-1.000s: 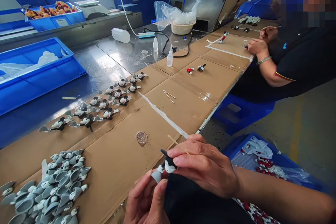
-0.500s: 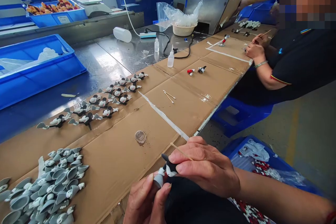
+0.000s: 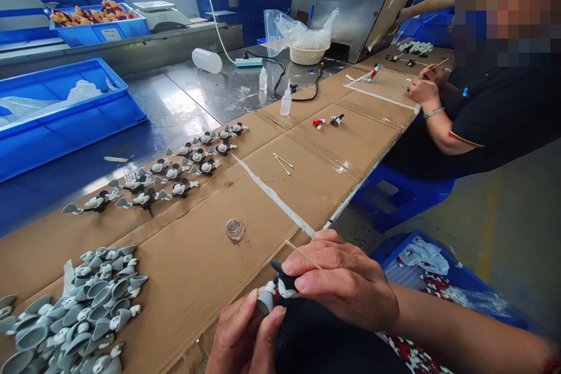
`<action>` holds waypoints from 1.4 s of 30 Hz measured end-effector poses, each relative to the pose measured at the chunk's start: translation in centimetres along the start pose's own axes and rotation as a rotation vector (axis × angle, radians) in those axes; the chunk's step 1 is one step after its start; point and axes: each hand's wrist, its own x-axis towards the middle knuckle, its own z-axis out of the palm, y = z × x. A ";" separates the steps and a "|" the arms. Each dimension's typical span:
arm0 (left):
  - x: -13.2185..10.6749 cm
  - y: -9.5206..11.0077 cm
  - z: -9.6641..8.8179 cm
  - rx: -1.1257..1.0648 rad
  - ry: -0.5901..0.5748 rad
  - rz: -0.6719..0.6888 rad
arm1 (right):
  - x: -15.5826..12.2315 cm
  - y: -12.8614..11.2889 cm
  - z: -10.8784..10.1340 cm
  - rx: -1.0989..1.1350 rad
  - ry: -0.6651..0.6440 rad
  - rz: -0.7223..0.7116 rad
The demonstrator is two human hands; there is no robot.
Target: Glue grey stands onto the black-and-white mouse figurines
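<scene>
At the table's near edge, my left hand (image 3: 248, 336) pinches a grey cone-shaped toy part with a white glove (image 3: 265, 299) between thumb and fingers. My right hand (image 3: 346, 280) is closed on a black-and-white toy figure head (image 3: 287, 285), whose face I cannot see. The two parts touch each other. A thin wooden stick (image 3: 302, 254) is also tucked between the right fingers. To the left lies a heap of loose grey cone parts with white gloves (image 3: 83, 310). Behind it, joined mouse heads with arms (image 3: 175, 172) stand in rows.
A small clear round dish (image 3: 235, 230) lies on the cardboard (image 3: 197, 280). Beyond are cotton swabs (image 3: 283, 163), a dropper bottle (image 3: 286, 102) and red and black toy parts (image 3: 318, 124). A co-worker's hands (image 3: 425, 87) work at right; a blue crate (image 3: 131, 106) stands at left.
The view has shifted slightly. Both my hands keep the same parts in nearly the same pose, with the cone part pressed against the head.
</scene>
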 end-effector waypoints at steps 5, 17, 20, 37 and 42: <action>-0.4 0.8 1.3 -0.072 0.116 -0.111 | -0.1 -0.1 0.0 0.006 0.002 0.002; -0.4 1.2 1.5 -0.099 0.185 -0.199 | -0.2 -0.1 0.1 -0.007 0.004 0.016; -0.3 1.8 2.0 -0.113 0.216 -0.239 | -0.1 -0.1 0.2 -0.007 0.010 0.014; 0.1 4.0 2.8 -0.226 0.286 -0.530 | -0.5 -0.2 0.4 0.069 -0.010 0.292; -0.1 3.5 2.3 -0.152 0.262 -0.534 | -0.1 -0.5 0.2 -0.012 -0.050 0.337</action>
